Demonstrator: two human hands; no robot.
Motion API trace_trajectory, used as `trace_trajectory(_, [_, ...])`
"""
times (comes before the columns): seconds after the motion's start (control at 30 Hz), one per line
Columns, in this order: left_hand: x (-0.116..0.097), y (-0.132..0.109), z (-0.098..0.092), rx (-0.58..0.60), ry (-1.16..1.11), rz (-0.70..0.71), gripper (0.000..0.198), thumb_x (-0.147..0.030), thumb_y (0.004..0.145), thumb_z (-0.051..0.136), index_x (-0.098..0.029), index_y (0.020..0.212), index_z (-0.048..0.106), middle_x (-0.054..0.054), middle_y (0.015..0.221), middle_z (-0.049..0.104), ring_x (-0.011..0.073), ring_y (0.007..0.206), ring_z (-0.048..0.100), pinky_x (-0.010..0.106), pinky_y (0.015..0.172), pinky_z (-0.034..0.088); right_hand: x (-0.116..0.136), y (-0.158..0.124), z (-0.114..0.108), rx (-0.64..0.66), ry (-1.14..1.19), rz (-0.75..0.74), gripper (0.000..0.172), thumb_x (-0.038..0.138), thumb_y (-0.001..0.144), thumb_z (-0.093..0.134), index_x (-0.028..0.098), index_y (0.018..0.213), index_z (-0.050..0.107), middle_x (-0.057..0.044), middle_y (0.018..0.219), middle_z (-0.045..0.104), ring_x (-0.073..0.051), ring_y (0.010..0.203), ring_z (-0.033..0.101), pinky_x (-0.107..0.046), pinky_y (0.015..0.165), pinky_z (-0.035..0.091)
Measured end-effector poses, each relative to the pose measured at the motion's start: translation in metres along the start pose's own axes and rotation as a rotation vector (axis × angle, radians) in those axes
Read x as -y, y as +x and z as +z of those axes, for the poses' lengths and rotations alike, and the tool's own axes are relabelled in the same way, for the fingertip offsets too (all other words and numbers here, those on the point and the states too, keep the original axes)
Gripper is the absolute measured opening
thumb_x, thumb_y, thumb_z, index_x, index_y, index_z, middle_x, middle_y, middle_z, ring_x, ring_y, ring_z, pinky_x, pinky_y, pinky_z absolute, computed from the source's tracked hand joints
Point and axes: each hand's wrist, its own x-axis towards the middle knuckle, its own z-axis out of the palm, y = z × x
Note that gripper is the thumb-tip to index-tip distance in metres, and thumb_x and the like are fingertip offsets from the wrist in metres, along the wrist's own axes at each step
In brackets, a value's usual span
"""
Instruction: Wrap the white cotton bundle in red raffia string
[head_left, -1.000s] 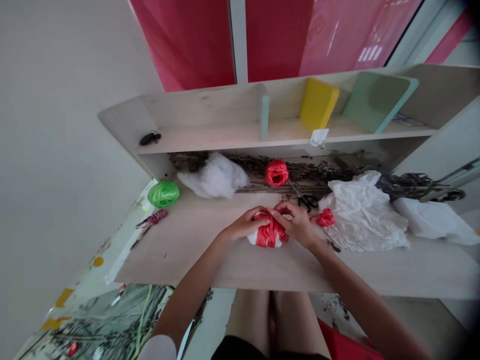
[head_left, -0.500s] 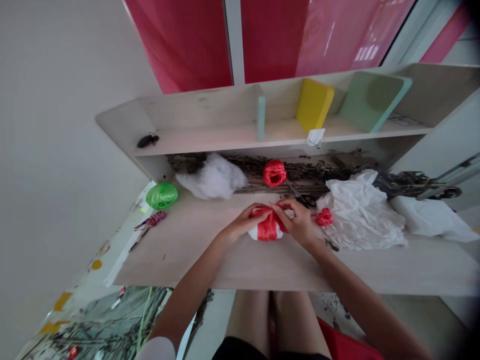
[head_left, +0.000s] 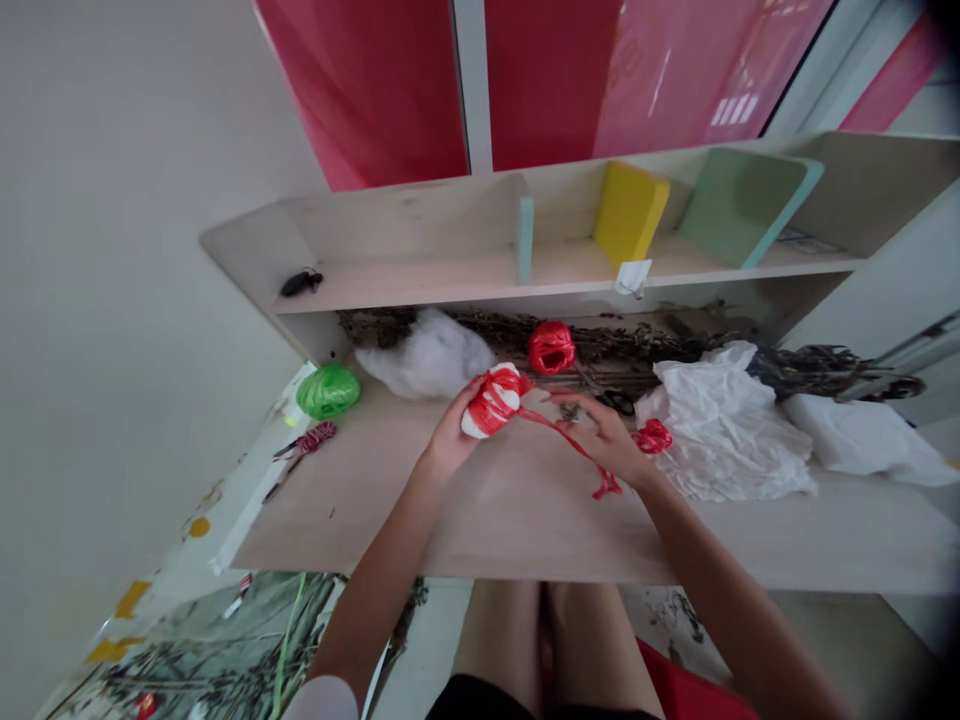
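My left hand (head_left: 451,437) is closed around a small white bundle (head_left: 491,402) wrapped with bands of red plastic twine, tilted above the tabletop. From its right end, a loose red strand (head_left: 551,425) trails past my right hand (head_left: 606,440) down to a frayed end. The fingers of my right hand are apart and stretched toward the bundle; the strand runs by its thumb, and whether it touches is unclear. Behind the bundle sits a ball of red twine (head_left: 552,348). Black-handled scissors (head_left: 619,402) lie just beyond my right hand.
White fluffy stuffing (head_left: 435,355) and a green twine ball (head_left: 328,391) are at the left. A small red bunch (head_left: 654,436) and crumpled white paper (head_left: 727,425) lie right. Dried stems (head_left: 637,345) run along the back below a shelf (head_left: 420,285) with dividers.
My left hand has lifted and turned the bundle up and left. My right hand has come away from it toward the right, and the loose red strand now shows between them.
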Motion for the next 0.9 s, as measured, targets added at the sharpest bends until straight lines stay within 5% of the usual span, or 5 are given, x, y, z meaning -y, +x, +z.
trace_trajectory(0.1, [0.011,-0.003,0.004,0.099,0.015,-0.044,0.025,-0.029,0.071,0.072,-0.018,0.094,0.068,0.003,0.104,0.071,0.0178,0.101,0.064,0.026,0.088,0.049,0.0,-0.003,0.009,0.126,0.212,0.145,0.036,0.049,0.09,0.052,0.022,0.107,0.067,-0.009,0.109,0.072,-0.023,0.1,0.067,-0.041,0.09,0.053])
trace_trajectory(0.2, [0.019,-0.003,0.004,0.116,0.091,-0.04,0.027,-0.028,0.068,0.076,-0.016,0.09,0.067,0.004,0.096,0.071,0.0181,0.092,0.065,0.027,0.083,0.049,0.001,-0.005,0.016,0.188,0.242,0.234,0.039,0.052,0.082,0.063,0.02,0.103,0.067,-0.008,0.098,0.073,-0.022,0.088,0.069,-0.037,0.081,0.056])
trace_trajectory(0.43, [0.017,0.003,0.0,0.079,0.079,-0.169,0.034,-0.034,0.07,0.074,-0.018,0.099,0.067,0.005,0.106,0.071,0.0206,0.102,0.063,0.029,0.085,0.049,0.002,-0.004,0.014,0.225,0.184,0.201,0.033,0.048,0.074,0.071,0.018,0.09,0.072,-0.006,0.086,0.074,-0.019,0.073,0.068,-0.033,0.07,0.057])
trace_trajectory(0.6, [0.006,0.004,-0.007,0.052,0.02,-0.178,0.029,-0.03,0.073,0.068,-0.018,0.1,0.066,0.005,0.104,0.071,0.0216,0.101,0.065,0.03,0.083,0.052,0.001,0.001,0.007,0.153,0.116,0.178,0.039,0.055,0.082,0.059,0.019,0.085,0.073,-0.005,0.072,0.07,-0.013,0.054,0.058,-0.026,0.052,0.051])
trace_trajectory(0.9, [-0.012,0.012,-0.032,0.3,-0.106,-0.498,0.051,-0.037,0.078,0.06,-0.016,0.124,0.053,0.01,0.094,0.072,0.02,0.078,0.071,0.021,0.055,0.052,0.005,0.004,0.003,-0.094,0.117,0.236,0.048,0.062,0.08,0.057,0.017,0.066,0.065,0.004,0.046,0.044,-0.008,0.04,0.038,-0.021,0.04,0.033])
